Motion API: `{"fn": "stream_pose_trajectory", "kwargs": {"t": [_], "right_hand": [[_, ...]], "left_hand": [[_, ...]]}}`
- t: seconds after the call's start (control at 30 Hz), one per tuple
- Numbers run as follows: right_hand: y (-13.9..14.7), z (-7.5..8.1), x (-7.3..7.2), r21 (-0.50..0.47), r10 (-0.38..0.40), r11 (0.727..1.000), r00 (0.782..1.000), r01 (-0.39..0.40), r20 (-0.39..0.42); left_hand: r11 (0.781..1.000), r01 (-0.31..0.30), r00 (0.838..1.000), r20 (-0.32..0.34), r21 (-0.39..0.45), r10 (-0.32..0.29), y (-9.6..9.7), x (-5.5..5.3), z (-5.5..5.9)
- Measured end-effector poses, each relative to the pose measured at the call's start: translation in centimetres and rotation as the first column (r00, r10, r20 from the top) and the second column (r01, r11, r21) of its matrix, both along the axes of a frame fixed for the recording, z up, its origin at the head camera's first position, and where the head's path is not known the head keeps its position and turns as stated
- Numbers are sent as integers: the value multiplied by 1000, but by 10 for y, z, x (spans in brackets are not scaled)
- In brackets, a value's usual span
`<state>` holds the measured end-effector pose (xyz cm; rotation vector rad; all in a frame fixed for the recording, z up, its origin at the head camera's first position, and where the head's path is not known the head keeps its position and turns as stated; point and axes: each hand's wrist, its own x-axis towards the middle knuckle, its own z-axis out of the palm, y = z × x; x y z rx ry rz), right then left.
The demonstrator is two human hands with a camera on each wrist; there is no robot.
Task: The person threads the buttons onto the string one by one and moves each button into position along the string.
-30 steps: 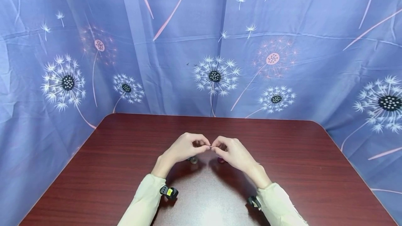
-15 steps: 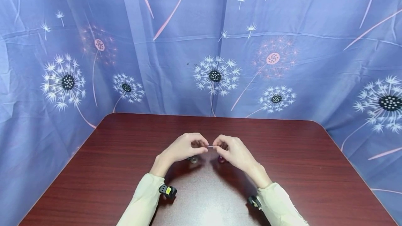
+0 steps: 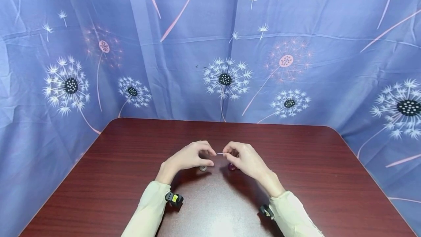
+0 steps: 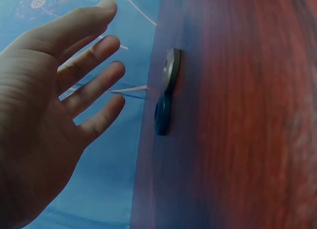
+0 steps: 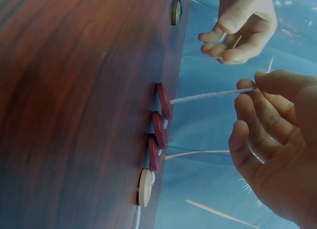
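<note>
My right hand (image 3: 246,160) pinches a white cord (image 5: 208,95) between thumb and forefinger, and a short end sticks out past the fingertips. From that hand the cord runs down to several buttons strung on it: dark red buttons (image 5: 165,101), then a cream button (image 5: 145,188). Facing it, my left hand (image 3: 185,156) has loosely spread fingers and holds nothing; a small gap separates it from the cord's end. On the table below the left hand lie a grey button (image 4: 172,70) and a dark teal button (image 4: 162,114), touching each other.
Everything lies on a dark red wood-grain table (image 3: 131,185). A blue curtain (image 3: 184,83) with dandelion prints hangs behind and at the sides. A black wrist strap (image 3: 174,198) is on the left sleeve, and another (image 3: 266,211) on the right.
My left hand has let go of the cord's end and moved slightly left, its thumb and forefinger parting. The right hand stays nearly still with the cord pinched.
</note>
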<state>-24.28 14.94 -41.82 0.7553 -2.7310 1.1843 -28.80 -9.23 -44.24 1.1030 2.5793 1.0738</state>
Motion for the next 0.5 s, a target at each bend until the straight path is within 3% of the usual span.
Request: {"fn": "stream_pose_trajectory", "kwargs": {"t": [0.27,0.5], "right_hand": [[0,0,0,-11,6,1000,999,-6,36],[1,0,0,-4,8,1000,999,-8,40]], "left_hand": [[999,18,999,46,-43,-16,-5,-4,-6],[997,16,1000,25,-81,-14,-7,-6,-9]]}}
